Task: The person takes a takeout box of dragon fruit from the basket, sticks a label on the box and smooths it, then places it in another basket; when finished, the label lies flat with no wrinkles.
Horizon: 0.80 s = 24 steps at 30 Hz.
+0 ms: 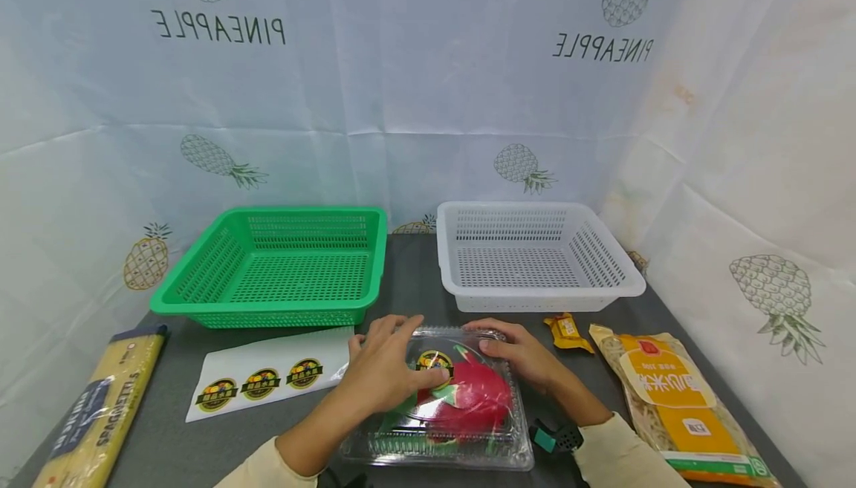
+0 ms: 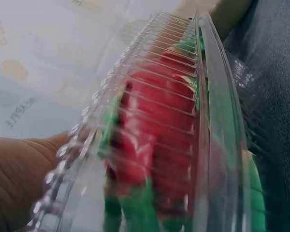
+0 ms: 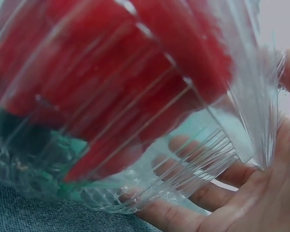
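A clear plastic clamshell box [image 1: 468, 454] lies at the table's front, its lid down. Red dragon fruit [image 1: 478, 399] with green scales shows through its walls. On the lid is a round black-and-gold sticker [image 1: 435, 364]. My left hand [image 1: 383, 369] lies over the box's left side, fingers spread toward the back and thumb pressed on the sticker. At the far right corner my right hand [image 1: 518, 354] grips the box, thumb on top. In the right wrist view, the right fingers [image 3: 212, 195] reach around the ribbed wall. Left of the box lies a white sticker sheet [image 1: 267, 354] with three round logo stickers.
Behind stand a green basket [image 1: 267, 310] and a white basket [image 1: 542, 298]. A spaghetti pack [image 1: 103, 406] lies at the left edge. To the right are a small orange packet [image 1: 567, 332] and a yellow noodle bag [image 1: 678, 399]. Pineapple-print cloth [image 1: 414, 64] hangs around the table.
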{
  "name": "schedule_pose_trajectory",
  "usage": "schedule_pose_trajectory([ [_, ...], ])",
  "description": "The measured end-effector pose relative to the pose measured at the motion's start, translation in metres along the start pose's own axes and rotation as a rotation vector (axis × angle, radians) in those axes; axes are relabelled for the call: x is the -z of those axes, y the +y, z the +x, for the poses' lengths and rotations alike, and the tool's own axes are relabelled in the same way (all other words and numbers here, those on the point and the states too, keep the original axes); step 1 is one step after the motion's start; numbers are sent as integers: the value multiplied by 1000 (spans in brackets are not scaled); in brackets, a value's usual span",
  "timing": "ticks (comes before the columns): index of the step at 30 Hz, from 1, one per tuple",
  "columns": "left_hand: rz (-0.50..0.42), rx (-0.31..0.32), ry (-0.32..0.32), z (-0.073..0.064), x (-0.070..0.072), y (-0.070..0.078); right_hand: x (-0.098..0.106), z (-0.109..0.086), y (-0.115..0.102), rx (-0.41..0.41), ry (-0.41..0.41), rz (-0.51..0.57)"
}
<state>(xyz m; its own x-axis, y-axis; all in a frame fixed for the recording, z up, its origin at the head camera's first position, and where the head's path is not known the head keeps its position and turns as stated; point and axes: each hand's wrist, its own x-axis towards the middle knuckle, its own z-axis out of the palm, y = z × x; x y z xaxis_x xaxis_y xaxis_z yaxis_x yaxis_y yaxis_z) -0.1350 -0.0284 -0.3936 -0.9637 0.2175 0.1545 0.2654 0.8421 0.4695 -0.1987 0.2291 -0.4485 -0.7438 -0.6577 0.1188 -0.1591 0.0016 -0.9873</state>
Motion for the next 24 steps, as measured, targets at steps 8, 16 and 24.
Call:
schedule_pose_trajectory([
  [8,72,32,-31,7,-3,8,-1,0,1,11,5,-19],
  [16,73,32,-86,10,-2,10,-1,2,1,11,4,-35],
  [24,25,35,-105,12,-1,8,-1,2,0,-14,16,-38],
])
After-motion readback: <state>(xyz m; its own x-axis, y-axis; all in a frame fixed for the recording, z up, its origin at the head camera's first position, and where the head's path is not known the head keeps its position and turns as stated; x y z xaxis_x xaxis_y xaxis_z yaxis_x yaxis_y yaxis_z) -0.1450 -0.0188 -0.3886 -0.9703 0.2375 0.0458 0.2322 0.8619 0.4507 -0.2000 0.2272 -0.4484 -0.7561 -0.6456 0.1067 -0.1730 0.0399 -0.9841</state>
